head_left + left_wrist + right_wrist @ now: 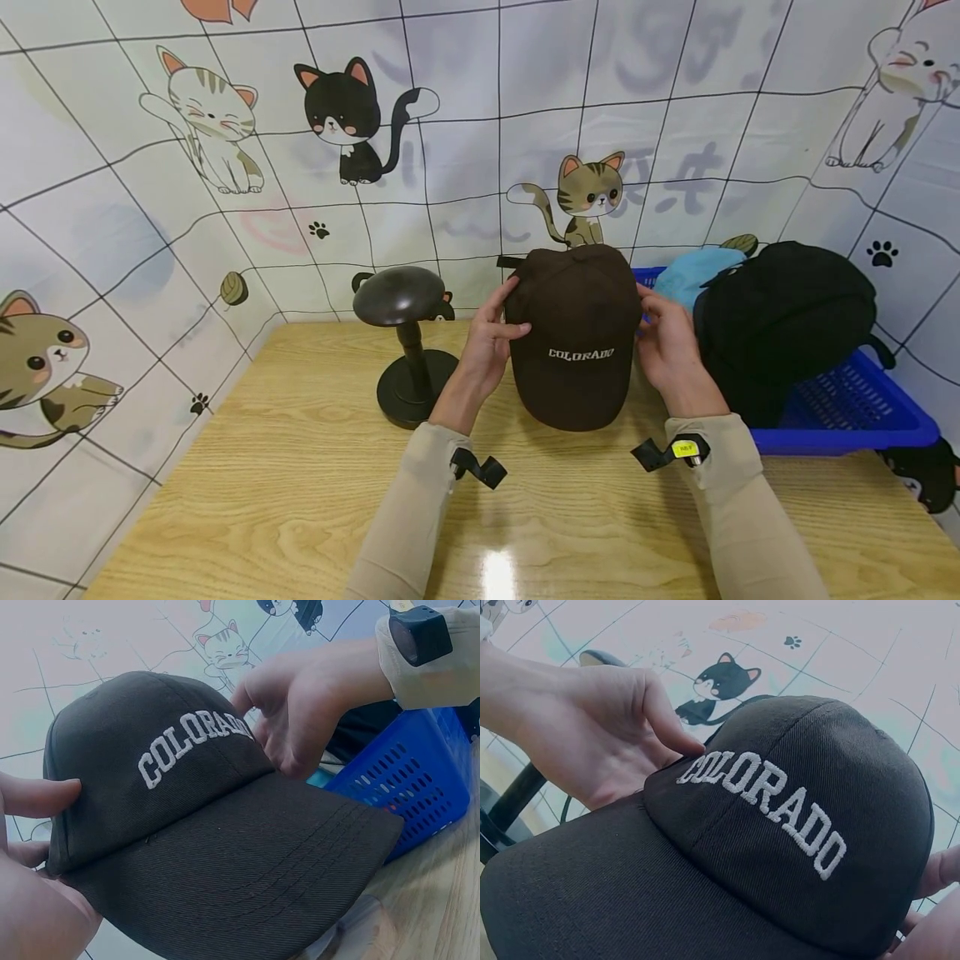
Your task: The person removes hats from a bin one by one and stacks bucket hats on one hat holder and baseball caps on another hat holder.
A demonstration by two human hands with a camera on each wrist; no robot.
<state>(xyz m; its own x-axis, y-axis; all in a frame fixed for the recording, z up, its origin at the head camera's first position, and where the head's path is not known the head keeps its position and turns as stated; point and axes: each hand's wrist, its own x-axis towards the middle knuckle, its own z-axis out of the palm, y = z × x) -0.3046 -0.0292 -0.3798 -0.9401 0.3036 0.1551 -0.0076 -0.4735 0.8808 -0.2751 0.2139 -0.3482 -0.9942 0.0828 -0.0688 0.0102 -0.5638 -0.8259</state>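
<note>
Between both hands is a dark brown baseball cap [573, 333], its white COLORADO lettering facing me and its brim pointing down toward the table. My left hand [486, 350] grips the cap's left side, thumb on the front panel and fingers reaching behind. On the opposite side my right hand [670, 342] holds the cap's edge by the crown. The lettering and curved brim show up close in the left wrist view, where the right hand [300, 712] also appears. Just left of the left hand stands a black hat stand [408, 333] with a rounded top and a round base.
A blue plastic basket [862, 417] sits at the right of the wooden table [300, 500]. It holds a black cap [787, 308] and a light blue cap [690, 279]. A white cloth [465, 100] printed with cartoon cats hangs behind and at the sides.
</note>
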